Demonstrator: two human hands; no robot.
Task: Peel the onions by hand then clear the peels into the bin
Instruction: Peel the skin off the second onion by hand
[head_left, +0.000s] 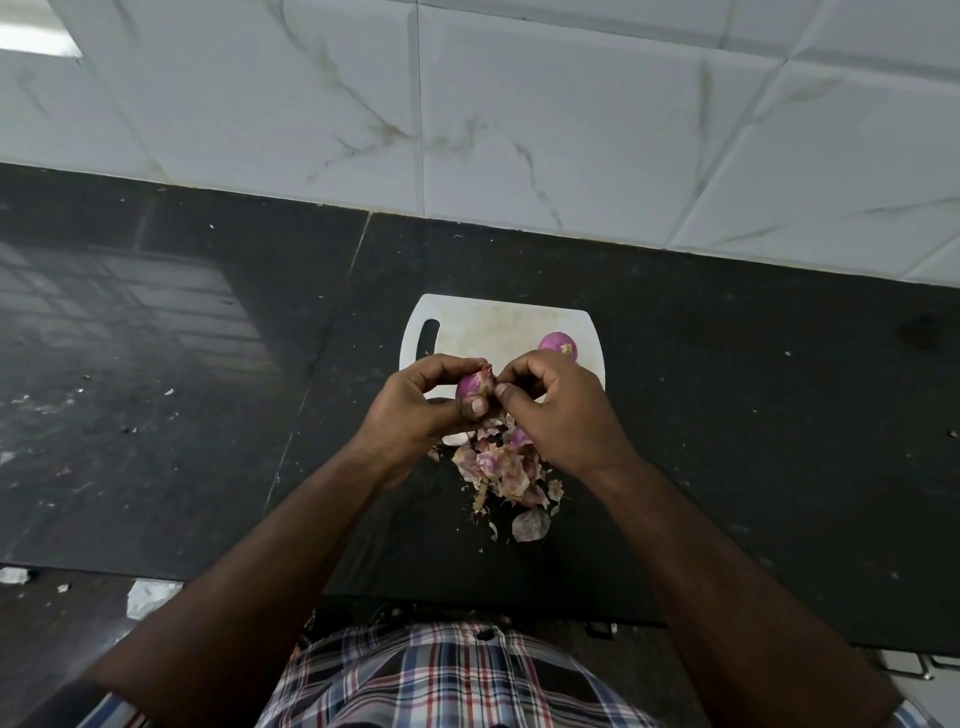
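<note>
Left hand (415, 410) grips onion (474, 387) | right hand (561, 415) pinches its skin | no readable writing

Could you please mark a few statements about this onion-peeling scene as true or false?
1. The left hand holds an onion. True.
2. The right hand rests flat on the counter. False: its fingers pinch at the held onion's skin.
3. A second onion sits on the white cutting board. True.
4. The peels are piled on the cutting board's far edge. False: they lie on the dark counter, nearer the person.
</note>
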